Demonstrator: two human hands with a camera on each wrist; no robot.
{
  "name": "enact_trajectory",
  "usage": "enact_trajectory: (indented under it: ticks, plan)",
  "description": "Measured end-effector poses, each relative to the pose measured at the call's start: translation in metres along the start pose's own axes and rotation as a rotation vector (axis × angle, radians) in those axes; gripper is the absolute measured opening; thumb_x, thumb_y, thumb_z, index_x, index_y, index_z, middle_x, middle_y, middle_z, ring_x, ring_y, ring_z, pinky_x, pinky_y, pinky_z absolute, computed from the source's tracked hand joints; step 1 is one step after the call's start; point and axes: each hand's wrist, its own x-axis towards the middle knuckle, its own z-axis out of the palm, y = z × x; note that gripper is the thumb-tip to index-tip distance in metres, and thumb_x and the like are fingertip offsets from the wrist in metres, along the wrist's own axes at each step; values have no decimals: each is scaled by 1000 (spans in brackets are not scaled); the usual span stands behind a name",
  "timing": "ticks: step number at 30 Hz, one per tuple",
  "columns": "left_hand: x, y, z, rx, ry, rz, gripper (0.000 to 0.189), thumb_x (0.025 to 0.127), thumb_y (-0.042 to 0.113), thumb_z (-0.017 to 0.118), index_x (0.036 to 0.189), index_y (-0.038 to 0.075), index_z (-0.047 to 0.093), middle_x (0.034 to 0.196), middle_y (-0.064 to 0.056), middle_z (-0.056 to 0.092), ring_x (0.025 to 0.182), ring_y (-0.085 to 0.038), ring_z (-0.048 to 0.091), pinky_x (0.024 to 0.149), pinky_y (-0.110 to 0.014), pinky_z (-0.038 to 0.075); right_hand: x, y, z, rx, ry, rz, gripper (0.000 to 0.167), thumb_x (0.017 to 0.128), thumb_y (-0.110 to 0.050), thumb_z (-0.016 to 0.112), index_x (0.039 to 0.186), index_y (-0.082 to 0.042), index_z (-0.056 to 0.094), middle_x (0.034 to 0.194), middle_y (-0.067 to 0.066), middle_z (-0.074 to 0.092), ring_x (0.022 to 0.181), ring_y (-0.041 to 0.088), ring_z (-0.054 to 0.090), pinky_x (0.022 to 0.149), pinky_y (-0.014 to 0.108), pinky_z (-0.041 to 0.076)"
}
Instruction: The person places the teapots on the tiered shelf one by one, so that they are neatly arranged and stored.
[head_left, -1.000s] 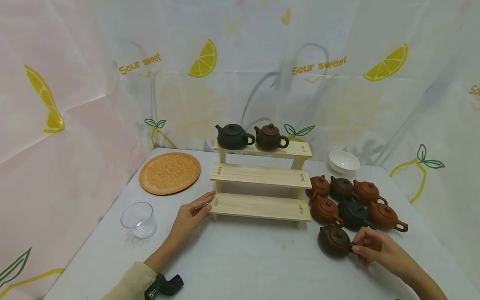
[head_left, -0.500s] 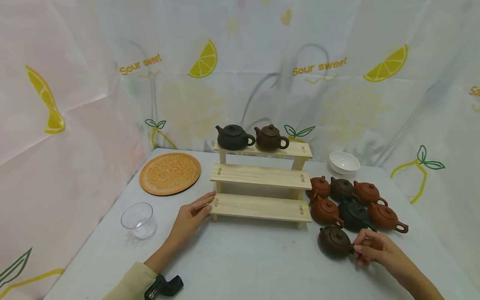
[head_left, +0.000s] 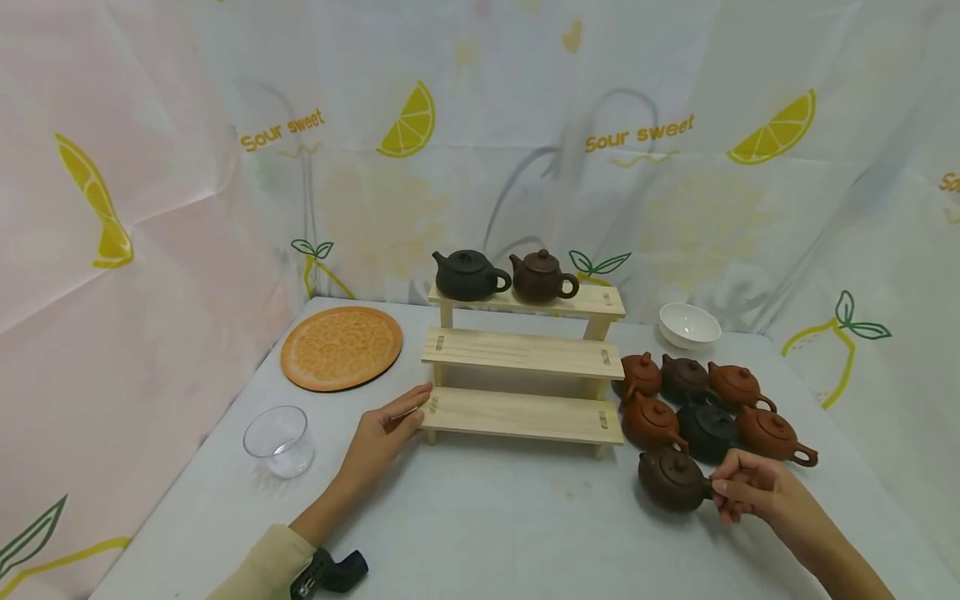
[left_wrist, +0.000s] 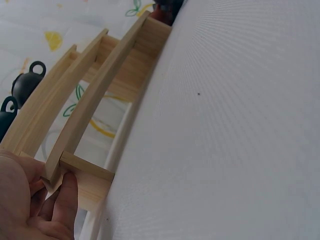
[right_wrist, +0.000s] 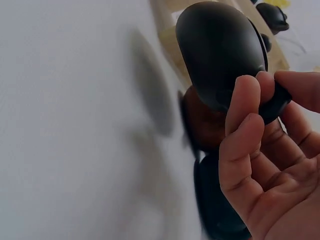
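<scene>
My right hand [head_left: 765,496] pinches the handle of a dark brown teapot [head_left: 672,481] in front of the teapot group. In the right wrist view this teapot [right_wrist: 220,47] hangs over the table, its shadow apart from it. At the left end of the three-tier wooden stand [head_left: 517,414], my left hand [head_left: 384,433] holds the lowest board. The left wrist view shows the thumb and fingers of the left hand [left_wrist: 40,200] about that board's end [left_wrist: 82,120]. A black teapot [head_left: 467,277] and a brown teapot [head_left: 537,277] stand on the top tier.
Several reddish and dark teapots, among them an orange-brown teapot [head_left: 651,421], crowd right of the stand. A white bowl [head_left: 688,325] sits behind them. On the left are a round woven-look mat [head_left: 341,348] and a clear glass cup [head_left: 281,442]. Printed cloth [head_left: 517,192] surrounds the table.
My right hand has raised the dark brown teapot slightly off the table, a little up and to the right in view. The left hand and the stand keep their places.
</scene>
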Motion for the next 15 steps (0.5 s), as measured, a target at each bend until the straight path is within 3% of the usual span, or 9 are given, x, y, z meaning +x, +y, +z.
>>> enact_trajectory:
  ticks: [7,15]
  plan:
    - [1,-1,-1,-5,2,-4,38,105,14,66,139,-2,64,151,-8,55,145,-24,42,104,-20,45,5,-19,4,-28,37,-28,10,106,3,53,102,3,63,85,20,68,72,26,67,66,35,60]
    - [2,-2,0,1,8,-12,38,105,13,66,139,-4,64,151,-9,55,145,-25,42,105,-19,44,8,-37,9,-29,163,-58,11,105,4,54,99,8,62,85,15,65,69,26,65,63,33,59]
